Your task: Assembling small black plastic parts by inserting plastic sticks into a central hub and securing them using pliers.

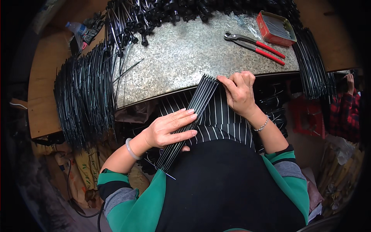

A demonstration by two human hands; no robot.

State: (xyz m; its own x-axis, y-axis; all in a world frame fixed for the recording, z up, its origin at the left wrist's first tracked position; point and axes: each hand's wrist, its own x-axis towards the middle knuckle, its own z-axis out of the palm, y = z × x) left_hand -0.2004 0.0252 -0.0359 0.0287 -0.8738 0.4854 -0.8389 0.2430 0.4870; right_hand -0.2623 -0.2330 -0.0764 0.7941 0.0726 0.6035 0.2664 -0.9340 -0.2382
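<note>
A flat row of thin black metal rods [203, 92], which look like umbrella ribs, lies slanted over my lap, its upper end at the table's front edge. My left hand [170, 129] lies across the row with fingers over the top and a fingertip showing underneath, gripping it. At the upper end, my right hand [240, 92] is closed, thumb and forefinger pinched against the corner of the row. What sits in that pinch is too small to make out. From the lower end sticks a thin metal wire [171, 176].
On the speckled tabletop [174, 58] lie pincers [269, 49] with red handles beside a red box [264, 29] of thin metal pins. Thick bundles of black ribs [83, 96] hang over the left edge, more [313, 65] at the right. A person's checked sleeve [346, 112] shows far right.
</note>
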